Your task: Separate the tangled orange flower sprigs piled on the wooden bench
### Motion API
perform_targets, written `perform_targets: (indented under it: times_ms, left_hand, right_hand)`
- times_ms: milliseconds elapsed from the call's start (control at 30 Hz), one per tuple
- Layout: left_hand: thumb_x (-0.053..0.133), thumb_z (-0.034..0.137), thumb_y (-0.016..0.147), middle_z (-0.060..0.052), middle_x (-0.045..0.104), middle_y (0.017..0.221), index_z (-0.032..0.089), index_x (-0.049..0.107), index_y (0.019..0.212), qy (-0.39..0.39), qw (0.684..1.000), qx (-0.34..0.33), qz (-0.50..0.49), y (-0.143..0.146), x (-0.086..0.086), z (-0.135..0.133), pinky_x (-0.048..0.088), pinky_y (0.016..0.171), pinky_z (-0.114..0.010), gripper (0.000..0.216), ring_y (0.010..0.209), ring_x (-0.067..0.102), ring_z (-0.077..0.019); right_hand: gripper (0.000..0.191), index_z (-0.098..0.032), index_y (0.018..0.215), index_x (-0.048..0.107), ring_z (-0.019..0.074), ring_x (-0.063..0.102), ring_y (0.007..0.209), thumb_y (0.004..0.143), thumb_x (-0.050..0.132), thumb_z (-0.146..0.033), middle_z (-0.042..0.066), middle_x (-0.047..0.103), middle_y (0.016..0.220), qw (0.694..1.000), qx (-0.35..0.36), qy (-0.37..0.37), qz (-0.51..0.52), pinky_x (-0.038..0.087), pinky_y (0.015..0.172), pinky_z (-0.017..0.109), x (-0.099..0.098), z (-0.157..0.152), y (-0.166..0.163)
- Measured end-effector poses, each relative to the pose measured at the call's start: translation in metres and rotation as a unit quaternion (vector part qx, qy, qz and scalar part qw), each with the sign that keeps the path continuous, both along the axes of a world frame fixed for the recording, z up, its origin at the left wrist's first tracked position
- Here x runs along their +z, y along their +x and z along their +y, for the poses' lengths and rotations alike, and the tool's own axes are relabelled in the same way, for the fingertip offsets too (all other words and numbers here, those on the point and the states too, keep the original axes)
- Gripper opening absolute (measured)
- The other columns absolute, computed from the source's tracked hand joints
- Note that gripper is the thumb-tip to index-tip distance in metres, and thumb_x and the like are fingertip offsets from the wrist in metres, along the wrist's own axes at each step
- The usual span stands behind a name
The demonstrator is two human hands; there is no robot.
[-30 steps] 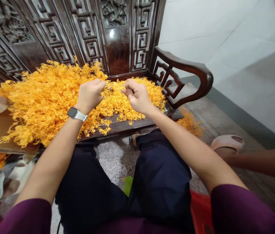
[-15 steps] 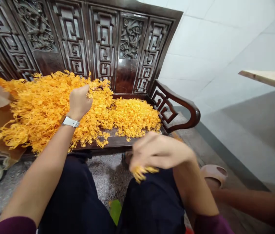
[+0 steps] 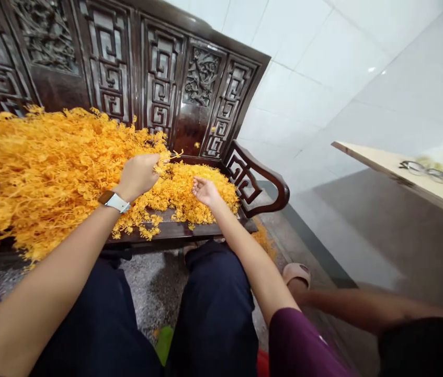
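A large heap of orange-yellow, branching plastic flower pieces (image 3: 60, 178) covers the left part of the dark wooden bench. Beside it on the right lies a smaller, flatter pile of like pieces (image 3: 190, 201). My left hand (image 3: 138, 175), with a watch on its wrist, is closed at the right side of the big heap; a thin yellow flower piece (image 3: 176, 155) sticks out from its fingertips. Over the smaller pile, my right hand (image 3: 204, 191) has its fingers loosely apart, and I see nothing held in it. Two small yellow bits (image 3: 196, 145) appear in front of the bench back.
The bench has a carved back (image 3: 162, 78) and a curved armrest (image 3: 266, 183) at its right end. A wooden board (image 3: 386, 162) with glasses (image 3: 425, 170) on it juts in from the right. Another person's leg (image 3: 354, 309) stretches across the lower right. More yellow pieces (image 3: 264, 238) lie beyond the armrest.
My right hand has moved forward from above my knee to the smaller pile and no longer shows the yellow piece it held. The view has shifted right.
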State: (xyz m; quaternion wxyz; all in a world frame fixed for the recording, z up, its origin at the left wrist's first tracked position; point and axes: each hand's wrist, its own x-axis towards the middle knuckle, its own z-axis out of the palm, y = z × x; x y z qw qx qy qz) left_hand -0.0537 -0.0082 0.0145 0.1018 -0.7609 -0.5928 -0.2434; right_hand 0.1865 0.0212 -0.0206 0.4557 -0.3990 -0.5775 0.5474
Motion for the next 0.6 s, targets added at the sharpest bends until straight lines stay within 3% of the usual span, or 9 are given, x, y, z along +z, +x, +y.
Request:
perform_targets:
  times_ms: [100, 200, 300, 400, 500, 600]
  left_hand:
    - [0.057, 0.015, 0.084, -0.012, 0.076, 0.101, 0.02, 0.073, 0.121, 0.017, 0.999, -0.044, -0.019, 0.005, -0.004, -0.01, 0.049, 0.075, -0.04, 0.041, 0.093, 0.07, -0.0321]
    - [0.051, 0.01, 0.088, -0.009, 0.074, 0.095, 0.029, 0.071, 0.134, 0.043, 0.994, -0.097, 0.003, 0.009, -0.005, -0.018, 0.047, 0.071, -0.038, 0.054, 0.088, 0.069, -0.0274]
    - [0.047, 0.009, 0.093, -0.009, 0.071, 0.085, 0.031, 0.071, 0.136, 0.055, 0.99, -0.127, 0.025, 0.009, -0.005, -0.021, 0.044, 0.066, -0.036, 0.055, 0.079, 0.067, -0.0248]
    - [0.051, 0.008, 0.091, -0.008, 0.07, 0.084, 0.032, 0.072, 0.134, 0.055, 0.989, -0.137, 0.03, 0.007, -0.009, -0.018, 0.044, 0.065, -0.035, 0.054, 0.079, 0.067, -0.024]
    - [0.055, 0.008, 0.088, -0.009, 0.073, 0.088, 0.03, 0.074, 0.13, 0.037, 0.987, -0.149, 0.042, 0.01, -0.012, -0.016, 0.044, 0.066, -0.035, 0.051, 0.082, 0.068, -0.0251]
    - [0.057, 0.008, 0.085, -0.009, 0.076, 0.096, 0.027, 0.073, 0.131, 0.026, 0.985, -0.161, 0.049, 0.012, -0.011, -0.016, 0.044, 0.067, -0.035, 0.052, 0.085, 0.069, -0.0255]
  right_hand:
    - [0.025, -0.018, 0.104, 0.064, 0.0101, 0.053, 0.062, 0.103, 0.051, -0.04, -0.001, 0.061, 0.076, 0.995, -0.065, -0.057, 0.042, 0.05, 0.063, 0.023, -0.02, 0.014, -0.004]
    - [0.043, -0.023, 0.111, 0.066, 0.0136, 0.06, 0.074, 0.097, 0.051, -0.061, 0.001, 0.067, 0.084, 0.992, -0.054, -0.044, 0.106, 0.052, 0.069, 0.025, -0.015, 0.016, -0.005]
    - [0.057, -0.025, 0.113, 0.071, 0.0175, 0.063, 0.086, 0.087, 0.059, -0.074, 0.005, 0.07, 0.095, 0.995, -0.003, 0.033, 0.095, 0.054, 0.075, 0.03, 0.005, 0.004, -0.007]
    - [0.044, -0.026, 0.101, 0.074, 0.0157, 0.059, 0.082, 0.084, 0.071, -0.067, 0.003, 0.068, 0.094, 0.99, -0.002, 0.143, 0.012, 0.051, 0.075, 0.031, 0.011, -0.008, -0.013]
    - [0.03, -0.025, 0.085, 0.071, 0.0159, 0.057, 0.08, 0.084, 0.077, -0.055, 0.001, 0.064, 0.085, 0.968, -0.053, 0.245, -0.027, 0.049, 0.077, 0.033, 0.006, -0.01, -0.017]
    - [0.033, -0.024, 0.078, 0.066, 0.0182, 0.059, 0.087, 0.09, 0.072, -0.054, 0.003, 0.064, 0.089, 0.94, -0.118, 0.319, -0.021, 0.05, 0.081, 0.035, 0.014, -0.016, -0.011]
